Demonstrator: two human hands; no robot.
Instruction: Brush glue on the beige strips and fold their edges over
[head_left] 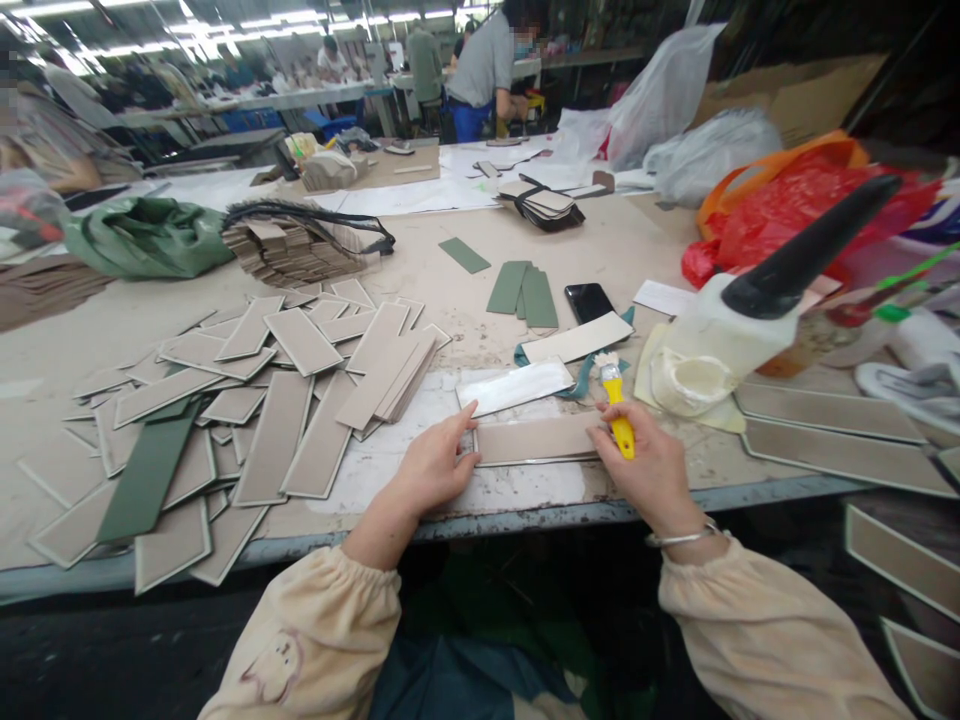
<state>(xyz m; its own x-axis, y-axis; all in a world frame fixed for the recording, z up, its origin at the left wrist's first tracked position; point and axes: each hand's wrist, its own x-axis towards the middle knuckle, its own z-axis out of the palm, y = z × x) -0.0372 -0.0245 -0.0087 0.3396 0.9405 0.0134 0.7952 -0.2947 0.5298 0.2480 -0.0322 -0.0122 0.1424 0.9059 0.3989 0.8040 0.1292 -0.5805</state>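
1. Head view, background: a workshop under strip lights (292,17), with a person in a gray shirt (480,65) bent over a far table. Nearer lies a beige-covered worktable (405,265).
2. Head view, hands: the left hand (439,460) rests at the left end of a beige rectangular panel (536,440), thumb and fingers apart. The right hand (649,460) is closed around a yellow-handled brush (621,425), bristles upward, its fingertips at the panel's right end.
3. Head view, near the hands: the panel lies flat by the table's front edge, just in front of a shiny white strip (514,386). Behind are a black smartphone (589,303) and overlapping green strips (521,293).
4. Head view, sides: a loose heap of pale-edged panels (274,435) spreads left; right stands a translucent plastic container (757,325) with a black spout (817,245), before a red plastic bag (810,215).
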